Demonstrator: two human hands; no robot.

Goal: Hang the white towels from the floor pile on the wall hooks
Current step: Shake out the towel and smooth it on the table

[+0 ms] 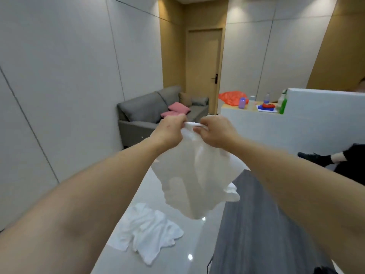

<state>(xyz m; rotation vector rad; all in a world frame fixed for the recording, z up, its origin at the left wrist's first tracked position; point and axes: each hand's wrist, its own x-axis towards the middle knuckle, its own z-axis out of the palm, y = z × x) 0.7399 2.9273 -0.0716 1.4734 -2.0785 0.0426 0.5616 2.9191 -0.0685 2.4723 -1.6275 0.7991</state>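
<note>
A white towel (197, 178) hangs in the air in front of me, held up by its top edge. My left hand (170, 130) grips the edge on one side and my right hand (214, 132) grips it close beside, both with curled fingers. The towel drapes down below my hands, clear of the floor. A crumpled pile of white towels (148, 230) lies on the glossy floor at the lower left, below my left forearm. No wall hooks show in this view.
A grey panelled wall (59, 86) runs along the left. A grey sofa (150, 113) with pink cushions stands ahead, a wooden door (203, 68) behind it. A white counter (276, 123) with bottles is at right. A grey rug (256, 224) covers the floor, with a seated person's leg (325, 158) at far right.
</note>
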